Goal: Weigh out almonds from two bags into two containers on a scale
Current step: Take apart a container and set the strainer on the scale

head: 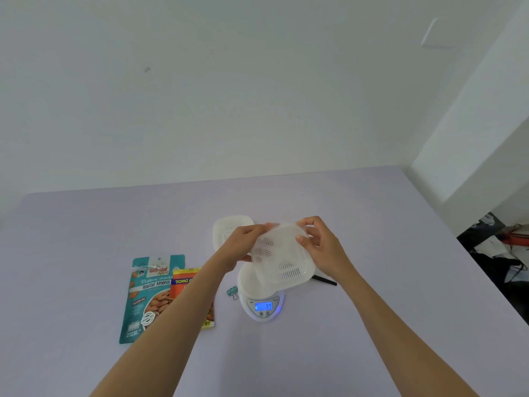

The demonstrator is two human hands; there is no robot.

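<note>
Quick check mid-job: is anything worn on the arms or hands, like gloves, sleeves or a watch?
No. The left arm and right arm are bare, with no sleeves in view. The left hand and right hand have no gloves, and no watch, ring or bracelet shows.

One wide-angle view, worn on the person's head, looks forward and down across the pale lilac flat tabletop (372,325) toward the plain white wall (200,96), which fills the frame from 10 to 2 o'clock. The white round digital scale (264,306) lies near, toward 6 o'clock of centre.
</note>
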